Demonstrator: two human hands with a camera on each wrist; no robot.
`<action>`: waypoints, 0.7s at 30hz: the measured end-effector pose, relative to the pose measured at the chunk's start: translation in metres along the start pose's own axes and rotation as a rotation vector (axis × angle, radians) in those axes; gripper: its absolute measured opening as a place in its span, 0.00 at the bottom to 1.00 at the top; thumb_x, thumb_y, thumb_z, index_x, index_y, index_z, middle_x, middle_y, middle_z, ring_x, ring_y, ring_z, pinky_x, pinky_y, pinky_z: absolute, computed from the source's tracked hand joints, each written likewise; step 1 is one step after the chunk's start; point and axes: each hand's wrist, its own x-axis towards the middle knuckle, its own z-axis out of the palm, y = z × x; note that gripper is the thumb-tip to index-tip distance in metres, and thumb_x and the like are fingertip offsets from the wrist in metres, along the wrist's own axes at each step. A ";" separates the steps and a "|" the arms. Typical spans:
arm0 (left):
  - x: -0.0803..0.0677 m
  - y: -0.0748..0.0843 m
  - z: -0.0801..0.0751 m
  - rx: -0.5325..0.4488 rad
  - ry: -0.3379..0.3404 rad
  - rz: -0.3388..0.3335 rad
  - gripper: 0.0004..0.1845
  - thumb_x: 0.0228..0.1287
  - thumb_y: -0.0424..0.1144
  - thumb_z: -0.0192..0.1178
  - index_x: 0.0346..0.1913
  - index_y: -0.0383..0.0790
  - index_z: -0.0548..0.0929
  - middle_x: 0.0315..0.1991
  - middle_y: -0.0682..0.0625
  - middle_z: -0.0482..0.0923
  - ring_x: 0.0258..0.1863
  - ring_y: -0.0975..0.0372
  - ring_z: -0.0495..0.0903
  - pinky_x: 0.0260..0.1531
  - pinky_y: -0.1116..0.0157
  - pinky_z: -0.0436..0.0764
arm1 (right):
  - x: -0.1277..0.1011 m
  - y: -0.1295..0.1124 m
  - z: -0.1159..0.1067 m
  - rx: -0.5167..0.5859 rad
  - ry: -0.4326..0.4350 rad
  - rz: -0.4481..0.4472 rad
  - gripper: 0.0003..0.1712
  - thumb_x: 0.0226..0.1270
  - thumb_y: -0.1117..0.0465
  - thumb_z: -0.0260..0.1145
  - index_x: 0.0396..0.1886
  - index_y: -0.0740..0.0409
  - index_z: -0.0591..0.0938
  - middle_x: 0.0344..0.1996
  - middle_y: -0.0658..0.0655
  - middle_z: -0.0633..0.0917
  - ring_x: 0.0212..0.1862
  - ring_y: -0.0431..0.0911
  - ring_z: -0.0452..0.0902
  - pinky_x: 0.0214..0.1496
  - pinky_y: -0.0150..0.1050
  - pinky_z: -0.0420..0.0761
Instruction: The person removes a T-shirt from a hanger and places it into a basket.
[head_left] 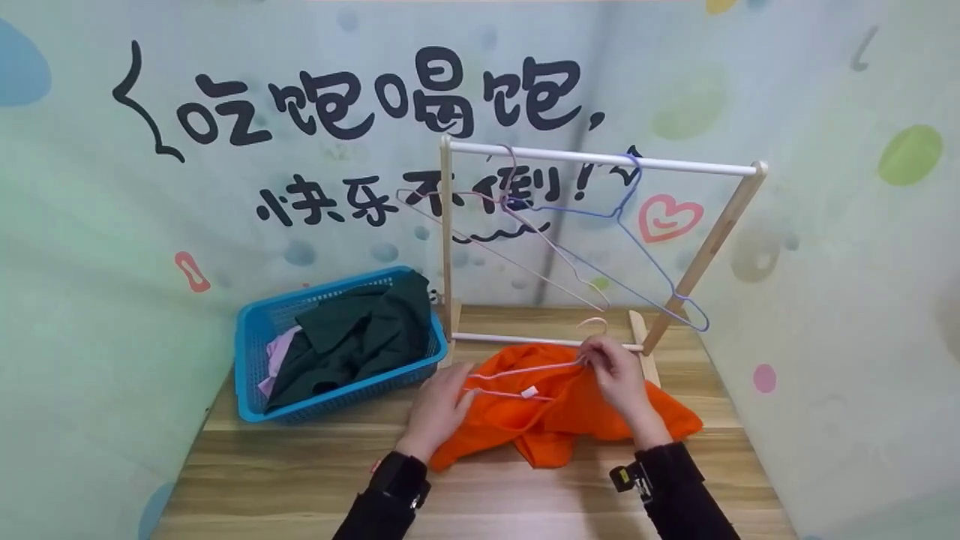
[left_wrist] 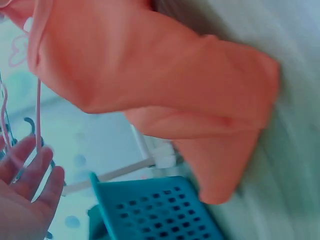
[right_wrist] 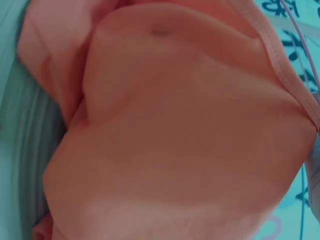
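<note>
An orange shirt (head_left: 555, 431) lies bunched on the table, its neckline gaping and a white label (head_left: 529, 391) showing inside. Across that opening runs a pink clothes hanger (head_left: 517, 370), partly inside the shirt, its hook (head_left: 592, 322) pointing away. My left hand (head_left: 439, 405) holds the left end of this hanger; in the left wrist view, the fingers (left_wrist: 45, 185) are at the pink wire. With the fingertips of my right hand (head_left: 619, 379), I pinch the hanger near its hook together with the neckline. The right wrist view shows the neckband (right_wrist: 280, 62) drawn taut toward these fingers.
Behind the shirt stands a clothes rack (head_left: 600, 157) with wooden posts and white bars. From its top bar hang a pink hanger (head_left: 551, 244) and a blue hanger (head_left: 649, 232). A blue basket (head_left: 247, 360) at the left holds dark green cloth (head_left: 352, 337) and lilac cloth (head_left: 277, 356).
</note>
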 end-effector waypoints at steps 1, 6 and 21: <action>0.002 0.001 0.001 0.018 -0.007 0.023 0.22 0.73 0.42 0.59 0.65 0.40 0.75 0.60 0.45 0.78 0.59 0.51 0.75 0.61 0.50 0.72 | 0.001 -0.001 0.001 0.000 -0.003 -0.011 0.10 0.58 0.88 0.59 0.33 0.74 0.78 0.27 0.66 0.82 0.28 0.58 0.79 0.32 0.40 0.81; 0.004 0.001 0.008 0.004 0.014 0.090 0.07 0.72 0.38 0.59 0.46 0.42 0.85 0.40 0.50 0.84 0.40 0.55 0.80 0.46 0.57 0.80 | -0.001 0.007 0.007 0.035 -0.036 -0.008 0.10 0.59 0.87 0.59 0.35 0.74 0.78 0.29 0.67 0.83 0.29 0.57 0.79 0.35 0.38 0.82; -0.006 -0.021 -0.016 -0.109 0.094 -0.015 0.09 0.70 0.30 0.58 0.40 0.48 0.85 0.39 0.56 0.83 0.41 0.59 0.77 0.48 0.57 0.78 | -0.028 0.056 -0.019 -0.285 -0.422 0.110 0.14 0.70 0.62 0.66 0.54 0.54 0.82 0.42 0.49 0.86 0.45 0.46 0.83 0.52 0.48 0.80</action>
